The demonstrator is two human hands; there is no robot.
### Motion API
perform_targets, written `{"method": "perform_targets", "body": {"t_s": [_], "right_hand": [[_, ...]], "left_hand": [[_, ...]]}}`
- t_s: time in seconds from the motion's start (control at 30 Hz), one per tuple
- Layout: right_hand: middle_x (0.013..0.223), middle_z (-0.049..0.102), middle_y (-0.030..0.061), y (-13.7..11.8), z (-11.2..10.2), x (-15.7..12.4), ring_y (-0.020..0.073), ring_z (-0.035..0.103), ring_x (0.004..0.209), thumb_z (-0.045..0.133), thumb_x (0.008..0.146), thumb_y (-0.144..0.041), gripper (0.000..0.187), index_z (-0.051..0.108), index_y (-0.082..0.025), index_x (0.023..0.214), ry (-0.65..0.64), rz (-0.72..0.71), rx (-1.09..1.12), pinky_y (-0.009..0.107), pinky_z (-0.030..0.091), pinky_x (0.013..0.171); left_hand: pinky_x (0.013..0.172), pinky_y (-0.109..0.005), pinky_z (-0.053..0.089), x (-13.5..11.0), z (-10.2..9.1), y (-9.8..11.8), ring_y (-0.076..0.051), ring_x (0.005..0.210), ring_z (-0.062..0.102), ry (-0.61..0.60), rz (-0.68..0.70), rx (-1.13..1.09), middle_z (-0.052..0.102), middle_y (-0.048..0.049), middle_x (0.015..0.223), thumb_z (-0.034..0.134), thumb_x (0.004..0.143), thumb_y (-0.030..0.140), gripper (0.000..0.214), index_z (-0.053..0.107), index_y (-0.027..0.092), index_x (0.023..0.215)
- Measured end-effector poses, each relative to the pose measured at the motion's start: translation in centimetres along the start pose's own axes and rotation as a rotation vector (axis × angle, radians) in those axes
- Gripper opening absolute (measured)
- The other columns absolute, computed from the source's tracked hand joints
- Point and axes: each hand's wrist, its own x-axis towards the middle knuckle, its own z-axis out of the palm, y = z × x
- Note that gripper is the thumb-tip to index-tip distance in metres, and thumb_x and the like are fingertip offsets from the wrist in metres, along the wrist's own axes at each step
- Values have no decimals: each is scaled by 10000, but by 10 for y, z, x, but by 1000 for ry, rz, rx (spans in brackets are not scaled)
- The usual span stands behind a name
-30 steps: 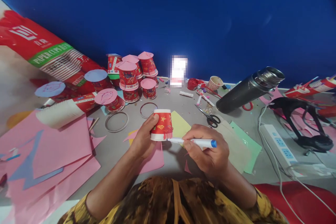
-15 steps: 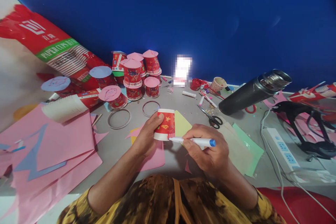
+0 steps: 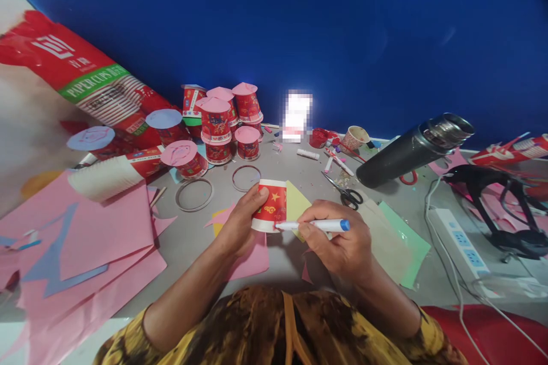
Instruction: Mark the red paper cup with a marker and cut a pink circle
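My left hand (image 3: 240, 222) grips a red paper cup (image 3: 270, 205) with yellow stars and a white rim, held upside down just above the grey table (image 3: 192, 234). My right hand (image 3: 338, 242) pinches a white marker with a blue end (image 3: 319, 226), lying nearly level. Its tip touches the cup's lower rim. Under the cup lie a yellow sheet (image 3: 297, 201) and a pink paper scrap (image 3: 250, 259).
A pile of red cups with pink lids (image 3: 225, 122) stands behind two wire rings (image 3: 194, 194). Pink sheets (image 3: 85, 239) cover the left. Scissors (image 3: 345, 191), a dark flask (image 3: 411, 151), a power strip (image 3: 458, 242) and a green sheet (image 3: 406, 245) lie to the right.
The marker has risen slightly and its tip has moved onto the cup's rim. The cup has tilted and turned a little in my left hand. The view shifted slightly.
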Motion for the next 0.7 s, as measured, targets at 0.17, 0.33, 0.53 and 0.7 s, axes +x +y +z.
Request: {"method": "perform_targets", "body": {"t_s": [0.17,0.33,0.53,0.7], "right_hand": [[750,777,5,1,0,0,162,688,602,657,970,-193,131,739,-233,876,53,25,-19,273,549,607],[724,769,-8,1,0,0,141,661,562,658,961,-179,138,726,-229,851,11,13,30,257,530,582],[742,777,1,3,1,1,146,670,575,657,977,-204,132,731,-225,869,66,50,7,261,536,584],[726,772,-5,3,1,1,137,662,558,648,979,-198,146,724,-224,857,36,24,20,254,533,582]], "left_hand": [[623,-297,612,-1,3,2,-193,660,726,-25,-6,-2,778,-31,820,943,780,460,407,708,173,947],[620,-251,587,-2,3,2,-153,644,697,-14,-13,-22,765,-20,793,944,792,437,366,707,172,879],[627,-263,598,-2,3,2,-171,674,717,-41,-14,-19,773,-30,815,939,801,441,376,719,162,924],[635,-255,599,-2,3,2,-175,675,725,-55,-8,-27,771,-32,783,954,785,453,393,719,159,903]]}}
